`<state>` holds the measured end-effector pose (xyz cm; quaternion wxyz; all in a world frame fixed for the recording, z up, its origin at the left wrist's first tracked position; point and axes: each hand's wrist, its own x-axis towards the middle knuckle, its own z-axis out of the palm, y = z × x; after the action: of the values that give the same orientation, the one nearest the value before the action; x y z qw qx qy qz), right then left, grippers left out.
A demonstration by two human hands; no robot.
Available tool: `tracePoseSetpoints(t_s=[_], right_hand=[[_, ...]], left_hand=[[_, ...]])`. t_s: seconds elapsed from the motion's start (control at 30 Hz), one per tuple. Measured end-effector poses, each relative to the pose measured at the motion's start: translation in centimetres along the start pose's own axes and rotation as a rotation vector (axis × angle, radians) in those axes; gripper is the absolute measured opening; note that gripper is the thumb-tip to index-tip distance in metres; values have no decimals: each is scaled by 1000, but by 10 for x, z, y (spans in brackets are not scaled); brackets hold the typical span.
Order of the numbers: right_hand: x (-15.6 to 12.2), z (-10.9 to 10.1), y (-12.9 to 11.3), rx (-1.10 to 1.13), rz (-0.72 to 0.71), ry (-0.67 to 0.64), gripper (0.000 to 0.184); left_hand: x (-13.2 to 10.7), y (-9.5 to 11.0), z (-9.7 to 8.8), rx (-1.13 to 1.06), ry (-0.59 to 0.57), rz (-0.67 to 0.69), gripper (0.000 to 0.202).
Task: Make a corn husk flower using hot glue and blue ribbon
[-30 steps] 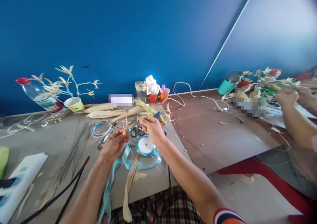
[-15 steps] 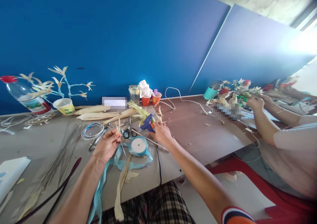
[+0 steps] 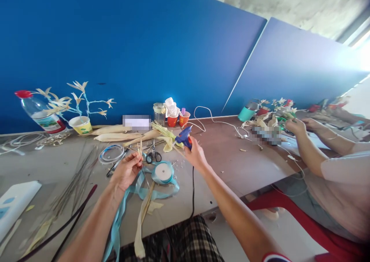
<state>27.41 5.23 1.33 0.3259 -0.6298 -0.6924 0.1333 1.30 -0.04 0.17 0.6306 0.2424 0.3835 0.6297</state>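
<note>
Pinched in my left hand (image 3: 129, 168) is a small pale husk flower (image 3: 140, 147) on a thin wire stem (image 3: 146, 177). My right hand (image 3: 195, 152) is wrapped round a blue glue gun (image 3: 184, 137), its nozzle pointing up and away from the flower; a black cord (image 3: 193, 194) hangs from it. Between and below the hands lies a roll of light blue ribbon (image 3: 163, 172), its loose end trailing to the table's front edge. Black-handled scissors (image 3: 153, 156) lie just beyond the roll. Dried corn husks (image 3: 115, 136) are spread behind my left hand.
On the left stand a plastic bottle (image 3: 46, 115) and a yellow cup (image 3: 80, 125) with husk flowers on blue stems. Thin wires (image 3: 73, 177) lie nearby. Red paper cups (image 3: 184, 119) and a glass jar (image 3: 159, 113) stand by the blue partition (image 3: 115, 49). A co-worker's hands (image 3: 296, 126) are at right.
My right hand has moved right with the glue gun, farther from the flower, and its cord shifted too. My left hand keeps its pinch. The whole view has shifted slightly.
</note>
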Motion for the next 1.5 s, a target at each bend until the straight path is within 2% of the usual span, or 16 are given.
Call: tracePoseSetpoints(t_s=[0.1, 0.23, 0.33, 0.4, 0.53, 0.63, 0.73, 0.9, 1.17, 1.23, 1.3, 1.33, 1.37, 1.43, 1.5], right_hand=[[5, -9, 1, 81, -76, 196, 60], [11, -9, -3, -51, -241, 165, 55], [19, -4, -6, -6, -184, 242, 53], [28, -1, -9, 158, -90, 301, 54], [49, 2, -15, 738, 64, 249, 48], [61, 2, -18, 1180, 95, 206, 38], [72, -1, -17, 1360, 83, 221, 32], [90, -11, -8, 1254, 82, 372, 32], [102, -32, -10, 629, -156, 412, 26], [108, -42, -13, 490, -286, 304, 30], [115, -57, -17, 348, -459, 93, 38], [117, -64, -19, 323, -504, 74, 38], [117, -72, -22, 325, -498, 75, 38], [109, -82, -29, 458, -392, 86, 31], [88, -82, -36, 691, -306, -21, 28]], left_hand=[[0, 0, 1, 5, -16, -18, 19], [-2, 0, 4, 9, -12, -20, 20], [-3, 0, 5, 11, 1, -24, 20], [-3, 0, 5, 13, 1, -28, 21], [-1, -1, 3, 6, 2, -30, 21], [-1, -1, 1, -1, 2, -33, 20], [-2, -1, 2, -13, 1, -24, 19], [-5, 2, 6, -18, 2, -17, 19], [-4, 0, 4, -23, -20, -19, 21], [-4, 0, 3, -22, -29, -16, 20], [-4, 1, 3, -16, -38, -13, 19], [-4, 1, 3, -14, -43, -10, 19], [-5, 1, 4, -12, -50, -6, 18], [-5, 1, 5, -8, -64, -1, 18], [-5, 1, 5, -6, -66, 2, 18]])
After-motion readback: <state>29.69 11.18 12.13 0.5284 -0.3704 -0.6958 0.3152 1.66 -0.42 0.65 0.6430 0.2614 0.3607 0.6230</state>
